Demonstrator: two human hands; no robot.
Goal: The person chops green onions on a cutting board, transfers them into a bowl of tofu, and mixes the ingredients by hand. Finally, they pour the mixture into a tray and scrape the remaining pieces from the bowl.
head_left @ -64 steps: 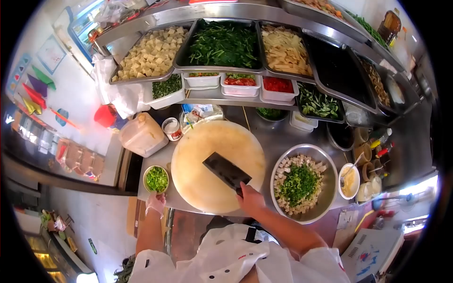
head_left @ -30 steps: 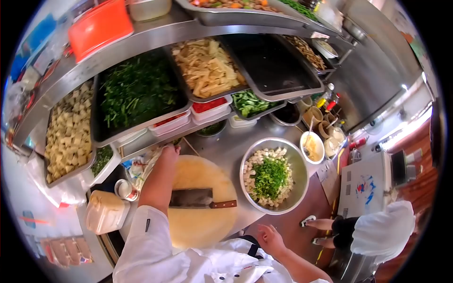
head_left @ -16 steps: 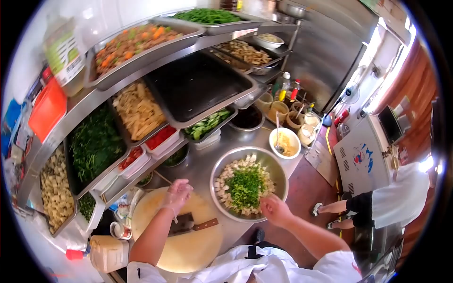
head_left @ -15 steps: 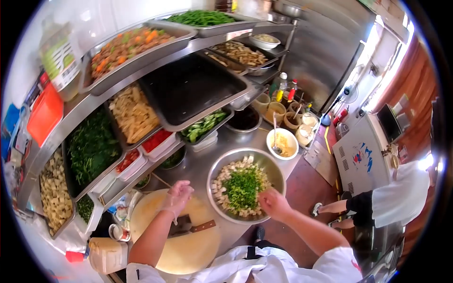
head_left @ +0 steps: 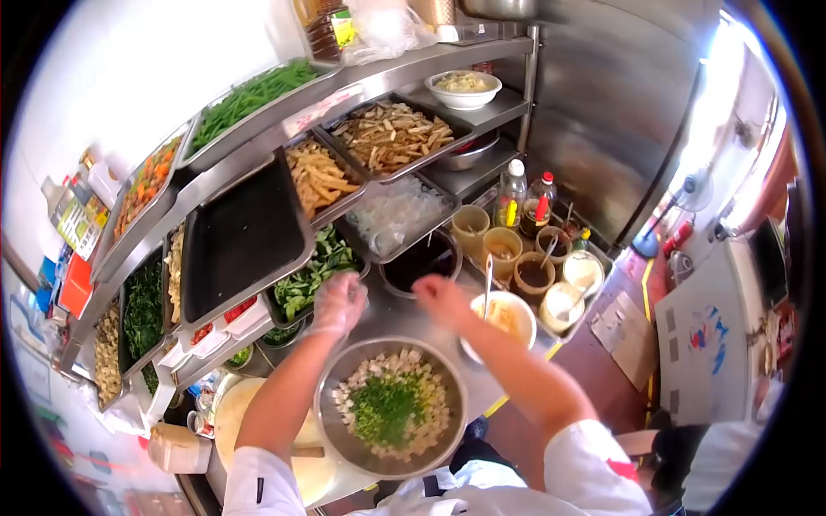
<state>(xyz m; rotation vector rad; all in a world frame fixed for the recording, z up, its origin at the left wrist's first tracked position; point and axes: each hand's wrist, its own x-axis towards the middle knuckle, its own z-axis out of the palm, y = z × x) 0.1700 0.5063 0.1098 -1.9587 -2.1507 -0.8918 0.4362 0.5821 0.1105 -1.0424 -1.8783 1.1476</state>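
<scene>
- Two hands, nothing held in either. The left hand in a clear plastic glove (head_left: 338, 303) has loosely curled, empty fingers. The bare right hand (head_left: 440, 299) is blurred, so I can't tell its finger spread.
- Both hover just past the far rim of the round steel mixing bowl (head_left: 340, 443), near each other but apart.
- The bowl holds white tofu-like cubes (head_left: 430, 417) with chopped green herbs (head_left: 387, 411) heaped in the centre. They are loaded but not stirred in, and no sauce shows on them.
- Far-right of the bowl, near the right hand: a white ceramic bowl with a metal spoon (head_left: 508, 320), then tan seasoning cups (head_left: 533, 275).
- Far-left of the bowl, by the gloved hand: a steel tray of cut green leaves (head_left: 314, 271).
- Left of the bowl: a round pale wooden chopping board (head_left: 228, 413).
</scene>
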